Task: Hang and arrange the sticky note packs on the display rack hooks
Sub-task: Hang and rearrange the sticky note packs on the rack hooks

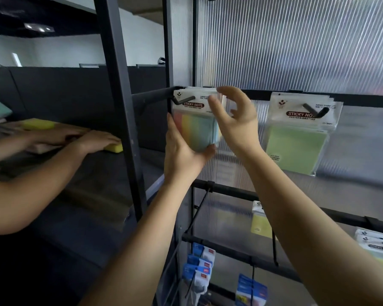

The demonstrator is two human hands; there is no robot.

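One rainbow pack (197, 129) of sticky notes, clear sleeve with white header card, hanging at the front of a bunch on the upper-left hook (185, 100) of the rack (208, 188).

Handling, as judged: light; paper block inside fairly stiff, plastic sleeve thin, glossy and likely slippery. Header card around the punched hole looks the weak spot and could tear if tugged sideways. Best taken by the block's side edges or bottom corner, guiding the hole along the hook, not by the loose sleeve.

Left hand (181, 149): raised, palm toward the pack, fingers laid straight up its left edge, thumb hooked under the bottom right corner, cradling it.

Right hand (234, 120): raised beside the pack's upper right edge, fingers loosely curved and spread, thumb apart; whether the fingertips touch the sleeve cannot be told.

Also listed: green packs (296, 146) on the next hook (314, 111) to the right; a yellow pack (261, 224) on a lower rail; another person's hand (95, 141) on a yellow sponge (114, 147) at left.
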